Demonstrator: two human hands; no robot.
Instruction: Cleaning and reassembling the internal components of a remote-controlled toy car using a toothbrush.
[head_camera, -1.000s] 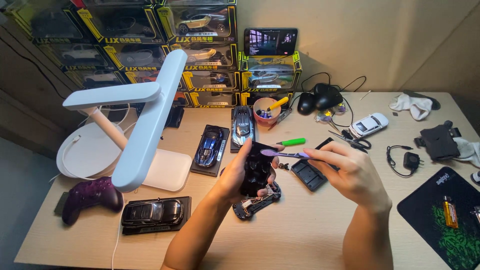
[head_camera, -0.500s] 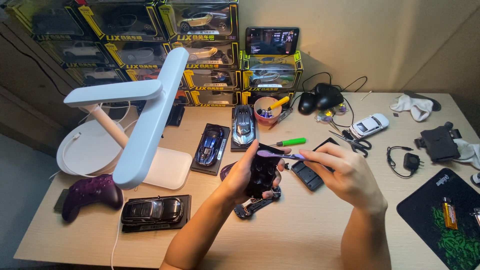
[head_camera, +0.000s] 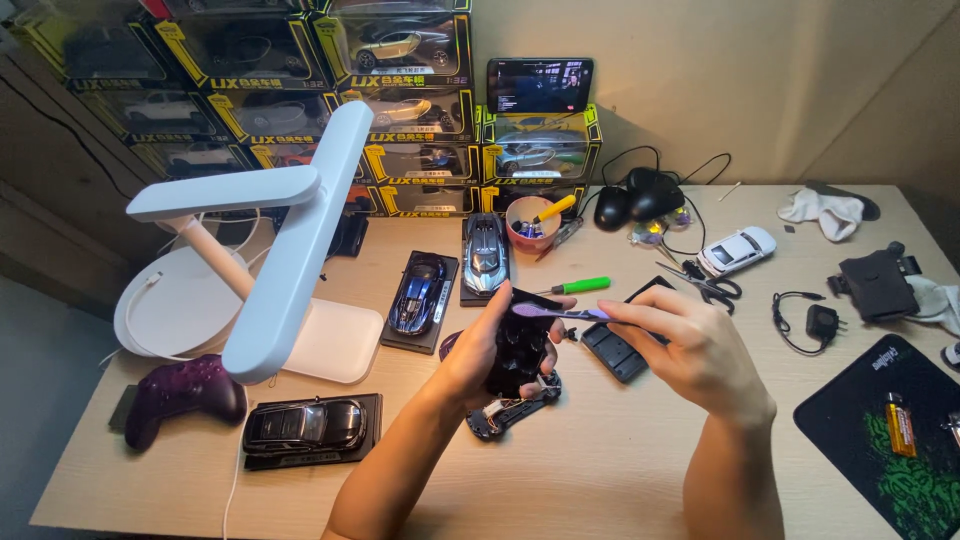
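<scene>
Two hands meet over the middle of the wooden bench (head_camera: 620, 470), and everything else sits around the black toy car body (head_camera: 518, 352) they work on.

Far to the left of the car body lies a purple game controller (head_camera: 180, 392), and a white desk lamp (head_camera: 285, 255) leans over that side, likely to throw light on the work. Just left of the car body, a dark model car on a stand (head_camera: 312, 428) and a blue model car on a stand (head_camera: 420, 292) sit out of the way.

The left hand (head_camera: 480, 355) has its fingers wrapped tight around the car body and lifts it up off the bench, probably so the person can see it well. Right under it lies the car's bottom frame (head_camera: 512, 408), flat on the bench.

The right hand (head_camera: 690, 355) pinches a thin purple screwdriver (head_camera: 560, 312) in its fingers, with the tip lying across the top of the car body. It looks held sideways to reach a small spot.

Behind the car body rest a green screwdriver (head_camera: 580, 286) and a cup of tools (head_camera: 530, 222). Off to the right are scissors (head_camera: 708, 286), a white toy car (head_camera: 738, 250) and a black mat (head_camera: 895, 440).
</scene>
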